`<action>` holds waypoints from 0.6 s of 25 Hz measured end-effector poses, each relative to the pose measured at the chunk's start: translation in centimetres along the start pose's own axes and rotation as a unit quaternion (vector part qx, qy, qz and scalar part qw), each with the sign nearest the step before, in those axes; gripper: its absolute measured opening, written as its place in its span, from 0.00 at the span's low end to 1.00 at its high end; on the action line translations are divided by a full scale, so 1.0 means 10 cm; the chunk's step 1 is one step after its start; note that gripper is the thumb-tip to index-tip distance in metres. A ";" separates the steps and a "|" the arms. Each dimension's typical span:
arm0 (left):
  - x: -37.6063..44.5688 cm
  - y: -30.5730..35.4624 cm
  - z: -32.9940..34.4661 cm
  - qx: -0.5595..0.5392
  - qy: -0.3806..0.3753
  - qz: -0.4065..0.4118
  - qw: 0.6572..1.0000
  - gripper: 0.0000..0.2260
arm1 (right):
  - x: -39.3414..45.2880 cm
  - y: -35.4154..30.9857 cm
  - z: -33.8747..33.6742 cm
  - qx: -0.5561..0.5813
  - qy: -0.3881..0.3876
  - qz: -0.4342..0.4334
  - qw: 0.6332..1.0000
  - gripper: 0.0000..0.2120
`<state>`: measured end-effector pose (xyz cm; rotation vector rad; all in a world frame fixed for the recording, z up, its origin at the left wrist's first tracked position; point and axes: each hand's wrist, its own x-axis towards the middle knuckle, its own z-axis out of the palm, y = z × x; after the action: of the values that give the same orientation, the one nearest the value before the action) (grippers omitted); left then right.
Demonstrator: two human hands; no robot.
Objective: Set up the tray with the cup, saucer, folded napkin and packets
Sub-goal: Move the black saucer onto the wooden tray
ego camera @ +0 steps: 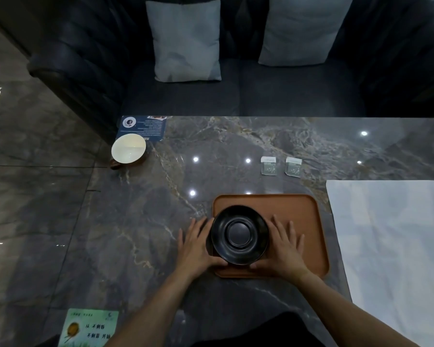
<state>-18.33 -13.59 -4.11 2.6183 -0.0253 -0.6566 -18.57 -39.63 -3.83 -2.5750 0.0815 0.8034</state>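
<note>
A black saucer [239,235] sits over the left part of the brown tray [296,216], overhanging its left edge. My left hand [198,242] grips the saucer's left rim and my right hand [280,246] grips its right rim, fingers spread flat. A cup [128,149] with a white inside and brown outside stands at the table's far left corner. Two small packets [268,166] [293,166] lie side by side beyond the tray. A large white napkin [396,246] lies unfolded on the table right of the tray.
The marble table [161,221] ends at the left, with floor beyond. A blue card [143,127] lies behind the cup and a green card [89,326] at the near left edge. A dark sofa with two grey cushions [186,41] faces the table's far edge.
</note>
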 end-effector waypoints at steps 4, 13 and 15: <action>0.02 -0.02 0.04 0.004 -0.003 0.001 1.000 0.55 | 0.02 -0.01 0.01 -0.006 -0.008 0.005 1.000 0.64; 0.03 -0.03 0.09 0.003 -0.012 0.008 1.000 0.55 | 0.00 0.01 0.03 -0.015 -0.001 0.004 1.000 0.64; 0.03 -0.06 0.07 0.001 -0.015 0.013 1.000 0.54 | -0.01 0.03 0.05 -0.014 0.004 0.003 1.000 0.64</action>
<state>-18.42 -13.37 -5.09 2.6061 -0.0704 -0.6875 -18.94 -39.67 -4.28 -2.6056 0.0795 0.8022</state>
